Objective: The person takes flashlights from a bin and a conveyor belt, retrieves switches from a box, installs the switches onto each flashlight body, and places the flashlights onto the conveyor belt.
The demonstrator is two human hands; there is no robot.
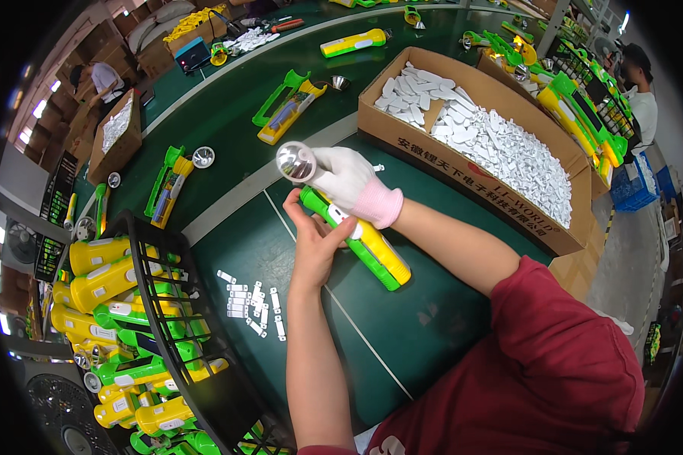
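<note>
Green felt-topped workbench [402, 318] lies beneath us; above it our bare left hand [315, 246] grips the yellow-and-green plastic torch body [372, 250], our gloved right hand [349, 182] pinching its shiny silver reflector cup [296, 161]. Seated crooked, that reflector could jam or pop off.

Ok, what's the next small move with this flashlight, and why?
Probably seat the shiny reflector into the flashlight. The gloved right hand grips the reflector at the flashlight's front end, and the bare left hand steadies the green and yellow body; whether it is fully seated I cannot tell.
</note>
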